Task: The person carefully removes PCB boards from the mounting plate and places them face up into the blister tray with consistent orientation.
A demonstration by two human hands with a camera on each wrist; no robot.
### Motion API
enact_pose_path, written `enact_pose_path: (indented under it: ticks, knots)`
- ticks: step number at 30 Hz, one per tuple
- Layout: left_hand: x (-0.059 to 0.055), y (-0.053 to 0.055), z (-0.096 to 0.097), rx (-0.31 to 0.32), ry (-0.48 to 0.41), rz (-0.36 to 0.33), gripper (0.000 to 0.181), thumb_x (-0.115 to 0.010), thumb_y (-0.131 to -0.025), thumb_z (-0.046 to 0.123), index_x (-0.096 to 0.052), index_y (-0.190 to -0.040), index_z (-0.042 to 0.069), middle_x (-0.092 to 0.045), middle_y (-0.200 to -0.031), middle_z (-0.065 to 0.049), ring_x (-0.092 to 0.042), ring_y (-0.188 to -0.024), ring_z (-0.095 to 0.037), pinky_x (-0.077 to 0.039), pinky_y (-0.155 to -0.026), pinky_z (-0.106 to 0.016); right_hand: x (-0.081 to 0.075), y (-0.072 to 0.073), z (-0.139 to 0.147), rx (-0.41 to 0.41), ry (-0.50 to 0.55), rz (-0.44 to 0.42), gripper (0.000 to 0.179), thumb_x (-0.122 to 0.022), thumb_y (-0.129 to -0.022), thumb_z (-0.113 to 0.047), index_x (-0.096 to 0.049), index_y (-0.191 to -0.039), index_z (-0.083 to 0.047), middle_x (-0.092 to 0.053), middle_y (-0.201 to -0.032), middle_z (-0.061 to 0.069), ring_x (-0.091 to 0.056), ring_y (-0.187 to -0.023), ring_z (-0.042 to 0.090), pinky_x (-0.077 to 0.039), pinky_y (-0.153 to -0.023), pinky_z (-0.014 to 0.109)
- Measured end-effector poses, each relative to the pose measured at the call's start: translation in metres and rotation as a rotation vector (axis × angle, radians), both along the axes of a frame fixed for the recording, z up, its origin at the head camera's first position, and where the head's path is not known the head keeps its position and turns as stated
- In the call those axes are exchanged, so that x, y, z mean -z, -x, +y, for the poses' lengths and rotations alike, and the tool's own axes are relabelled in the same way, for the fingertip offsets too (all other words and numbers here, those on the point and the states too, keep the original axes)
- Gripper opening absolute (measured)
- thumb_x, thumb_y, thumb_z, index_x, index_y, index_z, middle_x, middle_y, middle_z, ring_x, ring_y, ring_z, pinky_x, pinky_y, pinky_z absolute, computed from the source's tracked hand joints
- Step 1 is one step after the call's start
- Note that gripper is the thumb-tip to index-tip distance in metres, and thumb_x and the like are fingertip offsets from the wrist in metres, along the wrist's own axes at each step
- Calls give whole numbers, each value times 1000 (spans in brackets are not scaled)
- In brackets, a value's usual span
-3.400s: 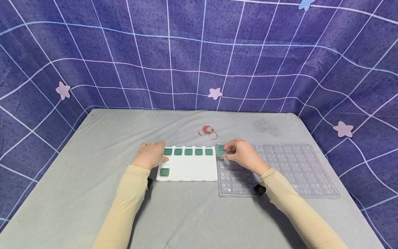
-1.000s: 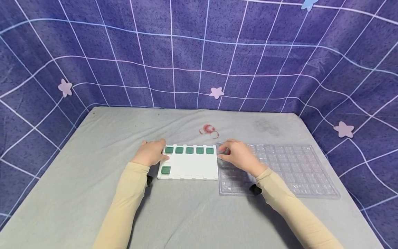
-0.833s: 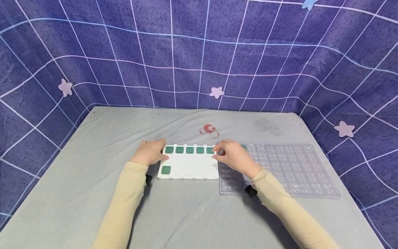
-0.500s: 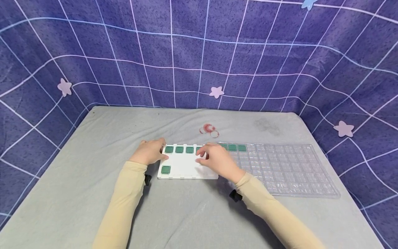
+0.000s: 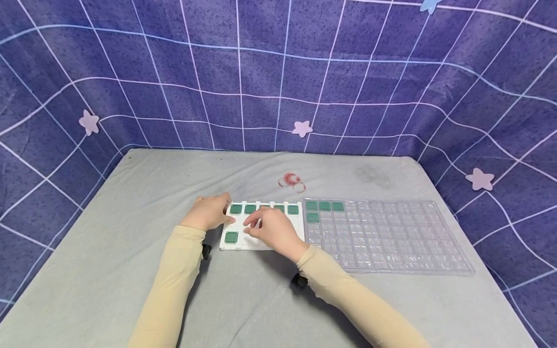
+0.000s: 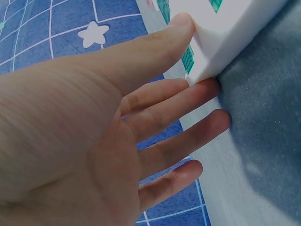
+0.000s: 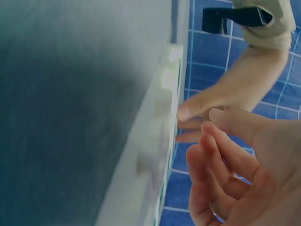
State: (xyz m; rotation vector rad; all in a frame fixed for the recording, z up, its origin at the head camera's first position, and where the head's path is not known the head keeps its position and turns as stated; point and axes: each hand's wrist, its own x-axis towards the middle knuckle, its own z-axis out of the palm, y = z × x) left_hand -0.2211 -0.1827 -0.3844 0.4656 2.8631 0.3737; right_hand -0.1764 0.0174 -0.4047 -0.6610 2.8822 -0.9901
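My left hand holds the left end of a white tray. In the left wrist view, its thumb lies on the tray's top and the forefinger is at the side edge. Green square chips line the tray's back row, and one green chip sits at the front left. Over the tray's middle hovers my right hand, overlapping part of the back row; its loosely bent fingers hold nothing in the right wrist view.
A clear compartment tray lies against the white tray's right side. Its back-left cells hold three green chips, with another chip in the second row. Red ring marks stain the grey cloth; a blue curtain stands behind.
My right hand let go of a green chip in the clear tray's second row, then swung left over the white tray. The left hand keeps its hold on the white tray.
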Motion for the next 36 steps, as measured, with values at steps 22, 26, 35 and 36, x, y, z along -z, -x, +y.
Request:
enact_pose_path:
  ticks: [22, 26, 35, 36]
  knots:
    - [0, -1, 0, 3, 11, 0, 42, -78, -89, 26, -60, -118, 2, -70, -95, -9, -65, -87, -27, -40, -89, -50, 15, -7, -28, -12, -75, 16, 22, -85, -83, -29, -80, -100, -16, -71, -90, -4, -62, -82, 6, -48, -74, 17]
    - [0, -1, 0, 4, 12, 2, 41, -78, -89, 26, -59, -117, 3, -69, -93, -8, -64, -85, -26, -40, -89, -49, 15, -7, -28, -13, -96, 38, 21, -85, -82, -29, -80, -98, -17, -69, -90, -4, -60, -81, 5, -47, -73, 16]
    - [1, 0, 0, 10, 4, 17, 39, -79, -88, 25, -60, -114, 3, -69, -91, -8, -63, -84, -26, -39, -86, -48, 14, -7, -29, -10, -125, 67, 24, -87, -80, -32, -79, -97, -17, -66, -89, -5, -58, -78, 4, -45, -70, 16]
    - [1, 0, 0, 11, 5, 16, 40, -78, -88, 25, -60, -115, 3, -69, -92, -8, -63, -85, -26, -40, -87, -48, 15, -7, -29, -10, -129, 69, 24, -87, -80, -32, -79, -97, -17, -66, -88, -6, -57, -77, 4, -44, -69, 16]
